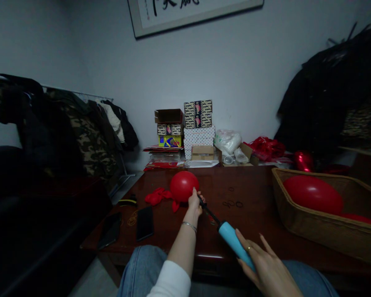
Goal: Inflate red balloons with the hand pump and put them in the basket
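Observation:
A small, partly inflated red balloon (184, 185) sits over the table at the far end of a hand pump. My left hand (195, 201) is closed around the balloon's neck and the pump's black end; exactly where they join is hidden by the fingers. A black rod runs from there to the pump's light blue barrel (235, 243). My right hand (262, 264) grips that barrel near its lower end, with one finger lifted off. Limp red balloons (157, 196) lie on the table just left of the inflated one.
A wicker basket (321, 235) with larger red balloons (313, 194) stands at the right. Two dark phones (145, 223), rubber bands (132, 218) and black rings (239, 204) lie on the table (250, 181). Stacked boxes (198, 114) and plastic bags (228, 142) line the back.

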`<state>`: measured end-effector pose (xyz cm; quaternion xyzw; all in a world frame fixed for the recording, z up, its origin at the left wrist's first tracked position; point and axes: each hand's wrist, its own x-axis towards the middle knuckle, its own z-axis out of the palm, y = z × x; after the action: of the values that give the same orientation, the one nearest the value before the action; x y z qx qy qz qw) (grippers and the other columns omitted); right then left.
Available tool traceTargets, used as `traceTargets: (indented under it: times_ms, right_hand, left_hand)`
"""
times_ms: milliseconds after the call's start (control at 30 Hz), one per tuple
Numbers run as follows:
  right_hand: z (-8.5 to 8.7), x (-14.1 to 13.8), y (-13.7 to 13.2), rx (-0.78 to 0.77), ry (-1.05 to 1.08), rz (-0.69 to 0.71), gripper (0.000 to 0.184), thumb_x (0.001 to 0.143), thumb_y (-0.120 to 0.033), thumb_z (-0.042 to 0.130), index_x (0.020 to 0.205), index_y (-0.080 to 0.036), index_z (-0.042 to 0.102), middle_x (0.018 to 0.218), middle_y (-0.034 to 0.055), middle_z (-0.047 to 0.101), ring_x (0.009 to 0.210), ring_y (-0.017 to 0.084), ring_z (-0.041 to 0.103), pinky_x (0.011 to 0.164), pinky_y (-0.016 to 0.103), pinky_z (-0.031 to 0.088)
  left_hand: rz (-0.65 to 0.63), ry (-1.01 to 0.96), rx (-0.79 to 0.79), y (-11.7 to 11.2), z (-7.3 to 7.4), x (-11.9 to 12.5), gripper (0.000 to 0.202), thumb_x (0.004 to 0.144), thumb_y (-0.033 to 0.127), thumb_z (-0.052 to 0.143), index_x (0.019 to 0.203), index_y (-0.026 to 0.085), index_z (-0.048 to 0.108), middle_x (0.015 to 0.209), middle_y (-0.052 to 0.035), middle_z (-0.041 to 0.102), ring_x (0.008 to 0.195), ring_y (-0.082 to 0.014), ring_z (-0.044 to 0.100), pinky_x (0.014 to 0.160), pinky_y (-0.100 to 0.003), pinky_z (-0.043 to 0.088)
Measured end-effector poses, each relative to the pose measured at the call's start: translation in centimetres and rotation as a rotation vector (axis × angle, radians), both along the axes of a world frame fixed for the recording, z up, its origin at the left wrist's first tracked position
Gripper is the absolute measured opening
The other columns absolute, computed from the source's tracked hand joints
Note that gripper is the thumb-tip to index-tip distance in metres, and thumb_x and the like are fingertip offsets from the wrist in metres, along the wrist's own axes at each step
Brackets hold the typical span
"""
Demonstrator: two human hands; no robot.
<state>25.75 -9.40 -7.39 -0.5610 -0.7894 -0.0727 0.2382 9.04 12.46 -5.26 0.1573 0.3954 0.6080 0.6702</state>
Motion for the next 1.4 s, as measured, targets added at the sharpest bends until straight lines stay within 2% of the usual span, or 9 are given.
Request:
traceTargets:
  times_ms: [167,333,500,667,767,933,1100,1267,1400]
  right_hand:
    - [-0.1,0.4,-0.7,-0.015,0.016,0.004,0.067,0.083,-0.028,0.047,0.143,-0.022,0.017,0.111,0.0080,0.063,0.093,0.019,0.064,0.106,0.051,0.027]
    - [0.2,-0.1,0.1,-0.030,0.042,-0.012,0.061,0.083,-0.027,0.046,0.140,-0.022,0.026,0.108,0.0063,0.065,0.091,0.019,0.064,0.105,0.051,0.027]
    - [1.6,-1.6,2.1,-0.032,0.018,-0.051,0.055,0.083,-0.023,0.044,0.136,-0.018,0.034,0.105,0.0076,0.066,0.091,0.018,0.063,0.106,0.049,0.026]
    - [3.5,-3.5,4.3,-0.110,-0.018,-0.096,0.053,0.083,-0.021,0.043,0.134,-0.011,0.037,0.098,0.0098,0.066,0.090,0.019,0.063,0.105,0.048,0.024]
    - [3.8,-4.3,5.1,-0.136,-0.027,-0.118,0.053,0.082,-0.021,0.045,0.134,-0.011,0.038,0.097,0.0101,0.067,0.091,0.019,0.063,0.105,0.047,0.024]
    - [2.7,-4.5,4.6,-0.090,-0.037,-0.112,0.054,0.084,-0.022,0.044,0.136,-0.011,0.034,0.101,0.0108,0.065,0.093,0.019,0.062,0.106,0.046,0.024]
    - [1.0,-2.8,2.7,-0.038,-0.034,-0.079,0.055,0.084,-0.025,0.045,0.137,-0.014,0.032,0.106,0.0095,0.065,0.091,0.019,0.063,0.106,0.048,0.026]
    - [0.0,-0.5,-0.1,0.044,-0.035,-0.013,0.068,0.084,-0.029,0.047,0.143,-0.022,0.013,0.113,0.0050,0.063,0.096,0.019,0.063,0.104,0.048,0.031]
    - [-0.1,0.8,-1.6,0.117,-0.077,0.015,0.072,0.083,-0.034,0.048,0.143,-0.025,0.010,0.118,0.0034,0.061,0.100,0.021,0.062,0.098,0.046,0.039]
  left_hand:
    - [-0.030,0.008,-0.003,0.0,0.1,0.2,0.036,0.083,0.047,0.049,0.069,0.015,0.048,0.045,0.0041,0.040,0.035,-0.0067,0.039,0.037,-0.017,0.029]
    - [-0.054,0.010,0.012,-0.6,0.3,0.6,0.034,0.087,0.044,0.045,0.068,0.016,0.047,0.044,0.0047,0.039,0.034,-0.0065,0.037,0.037,-0.017,0.028]
    - [-0.074,0.006,0.038,-1.2,0.4,1.3,0.035,0.086,0.045,0.047,0.066,0.015,0.046,0.044,0.0043,0.040,0.035,-0.0062,0.037,0.037,-0.017,0.029]
    - [-0.084,0.016,0.025,-1.6,0.5,1.9,0.035,0.084,0.045,0.049,0.066,0.015,0.047,0.045,0.0038,0.041,0.036,-0.0068,0.038,0.039,-0.018,0.031]
    - [-0.074,0.023,0.016,-1.7,0.6,1.8,0.035,0.083,0.045,0.050,0.065,0.015,0.047,0.044,0.0040,0.041,0.036,-0.0066,0.039,0.039,-0.018,0.032]
    - [-0.078,0.030,0.027,-1.4,0.4,1.4,0.038,0.083,0.048,0.049,0.064,0.016,0.047,0.043,0.0046,0.039,0.034,-0.0068,0.036,0.038,-0.019,0.030]
    - [-0.062,0.041,0.033,-0.9,0.1,0.8,0.040,0.081,0.053,0.050,0.066,0.016,0.047,0.044,0.0047,0.040,0.035,-0.0065,0.037,0.038,-0.019,0.028]
    - [-0.042,0.030,0.033,-0.1,0.0,-0.1,0.040,0.081,0.053,0.050,0.067,0.015,0.047,0.046,0.0040,0.041,0.036,-0.0067,0.039,0.039,-0.018,0.030]
    - [-0.038,0.013,0.030,0.2,0.1,-0.3,0.038,0.082,0.050,0.049,0.067,0.016,0.046,0.046,0.0039,0.041,0.036,-0.0068,0.039,0.039,-0.018,0.030]
